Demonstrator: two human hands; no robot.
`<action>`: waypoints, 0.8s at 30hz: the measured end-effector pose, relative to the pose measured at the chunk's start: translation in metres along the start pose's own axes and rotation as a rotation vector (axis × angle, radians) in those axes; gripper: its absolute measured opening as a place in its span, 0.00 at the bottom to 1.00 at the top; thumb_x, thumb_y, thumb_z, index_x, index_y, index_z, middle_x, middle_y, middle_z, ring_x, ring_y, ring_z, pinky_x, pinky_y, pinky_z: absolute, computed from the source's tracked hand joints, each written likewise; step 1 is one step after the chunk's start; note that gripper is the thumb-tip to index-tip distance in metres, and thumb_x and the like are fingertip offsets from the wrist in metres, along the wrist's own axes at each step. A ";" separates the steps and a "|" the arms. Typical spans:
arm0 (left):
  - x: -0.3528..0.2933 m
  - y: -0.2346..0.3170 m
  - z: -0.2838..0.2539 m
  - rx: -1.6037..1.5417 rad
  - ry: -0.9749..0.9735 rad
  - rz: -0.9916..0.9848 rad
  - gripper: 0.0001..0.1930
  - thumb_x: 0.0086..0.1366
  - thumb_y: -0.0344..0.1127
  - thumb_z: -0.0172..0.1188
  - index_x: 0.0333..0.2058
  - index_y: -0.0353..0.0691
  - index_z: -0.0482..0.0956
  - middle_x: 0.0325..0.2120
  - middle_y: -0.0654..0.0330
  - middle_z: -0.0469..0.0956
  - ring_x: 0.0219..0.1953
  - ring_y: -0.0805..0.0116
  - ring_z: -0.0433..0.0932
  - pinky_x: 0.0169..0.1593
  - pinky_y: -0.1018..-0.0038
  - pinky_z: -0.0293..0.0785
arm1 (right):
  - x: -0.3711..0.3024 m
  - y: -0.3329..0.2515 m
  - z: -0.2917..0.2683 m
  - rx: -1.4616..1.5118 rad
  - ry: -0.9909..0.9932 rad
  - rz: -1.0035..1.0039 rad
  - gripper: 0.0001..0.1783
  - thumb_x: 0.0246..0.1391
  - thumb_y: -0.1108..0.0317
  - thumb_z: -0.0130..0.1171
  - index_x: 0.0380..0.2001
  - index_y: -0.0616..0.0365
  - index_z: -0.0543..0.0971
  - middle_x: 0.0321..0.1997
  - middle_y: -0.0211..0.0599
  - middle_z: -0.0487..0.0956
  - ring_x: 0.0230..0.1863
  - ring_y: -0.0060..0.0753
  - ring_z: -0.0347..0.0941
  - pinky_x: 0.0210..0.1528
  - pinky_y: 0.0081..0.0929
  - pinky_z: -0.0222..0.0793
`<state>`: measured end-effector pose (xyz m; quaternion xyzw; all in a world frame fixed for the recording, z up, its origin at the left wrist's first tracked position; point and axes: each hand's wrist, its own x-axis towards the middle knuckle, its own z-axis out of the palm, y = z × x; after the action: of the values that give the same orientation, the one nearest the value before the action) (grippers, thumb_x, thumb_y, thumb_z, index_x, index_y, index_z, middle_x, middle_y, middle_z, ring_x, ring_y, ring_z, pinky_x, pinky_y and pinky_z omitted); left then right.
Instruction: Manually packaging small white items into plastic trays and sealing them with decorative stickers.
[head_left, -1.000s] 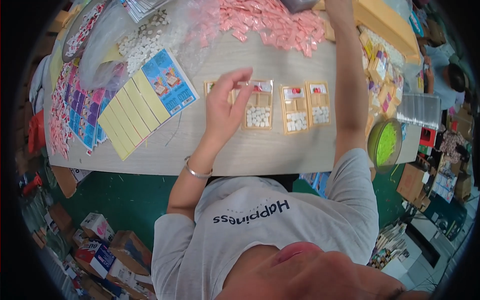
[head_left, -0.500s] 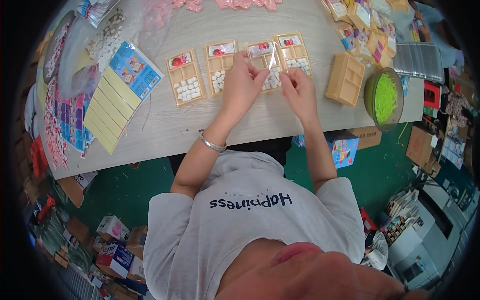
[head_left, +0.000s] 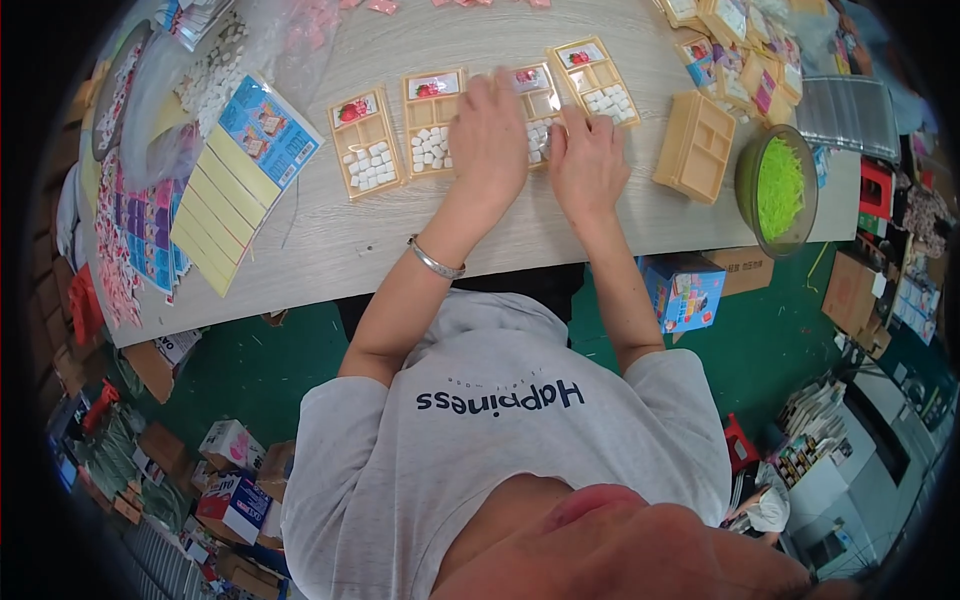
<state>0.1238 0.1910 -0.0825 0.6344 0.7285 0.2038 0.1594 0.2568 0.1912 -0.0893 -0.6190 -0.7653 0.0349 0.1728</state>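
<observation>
Four compartment trays in pale yellow plastic stand in a row, each with a strawberry picture card and small white cubes: the leftmost tray, the second tray, the third tray and the fourth tray. A shiny clear plastic cover lies over the third one. My left hand rests along that tray's left side, fingers stretched forward and slightly blurred, hiding part of it. My right hand has its bent fingers and thumb at the cover's lower right edge; the exact contact is hidden.
To the right are a stack of empty yellow trays, a bowl of green shreds and a pile of filled packs. On the left lie printed cards with yellow strips and a clear bag. Boxes stand below the table.
The raised clear cover has come down onto the third tray. My left hand has moved from its upper left corner to lie along its left side; my right hand has lowered to its edge.
</observation>
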 end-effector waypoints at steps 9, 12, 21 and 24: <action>0.014 -0.039 0.029 0.124 0.067 0.387 0.29 0.65 0.50 0.57 0.63 0.47 0.71 0.67 0.59 0.65 0.70 0.54 0.58 0.70 0.42 0.46 | 0.073 0.000 -0.041 0.411 -0.267 -0.026 0.13 0.61 0.62 0.60 0.45 0.55 0.84 0.34 0.46 0.82 0.36 0.47 0.81 0.38 0.41 0.75; 0.023 -0.036 0.023 0.147 0.050 0.430 0.31 0.65 0.53 0.58 0.63 0.46 0.71 0.67 0.59 0.64 0.71 0.55 0.56 0.71 0.43 0.45 | 0.198 -0.014 -0.009 0.291 0.247 -0.495 0.13 0.67 0.64 0.54 0.39 0.61 0.82 0.27 0.39 0.79 0.28 0.34 0.76 0.32 0.30 0.69; 0.008 -0.051 -0.038 -0.105 0.015 0.300 0.35 0.67 0.55 0.58 0.66 0.41 0.66 0.68 0.44 0.58 0.71 0.42 0.52 0.70 0.39 0.44 | 0.401 -0.051 0.107 0.075 0.008 -0.425 0.15 0.52 0.57 0.59 0.36 0.54 0.86 0.36 0.50 0.85 0.35 0.53 0.82 0.39 0.48 0.76; 0.009 -0.043 -0.048 -0.229 -0.030 0.325 0.35 0.68 0.55 0.58 0.66 0.40 0.65 0.67 0.41 0.57 0.71 0.38 0.51 0.70 0.38 0.43 | 0.460 0.015 0.124 -0.076 -0.101 -0.436 0.18 0.50 0.56 0.60 0.40 0.53 0.85 0.36 0.49 0.85 0.35 0.51 0.82 0.38 0.47 0.76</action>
<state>0.0622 0.1901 -0.0621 0.7242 0.5861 0.2988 0.2064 0.1529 0.6564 -0.1078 -0.4423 -0.8895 -0.0011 0.1144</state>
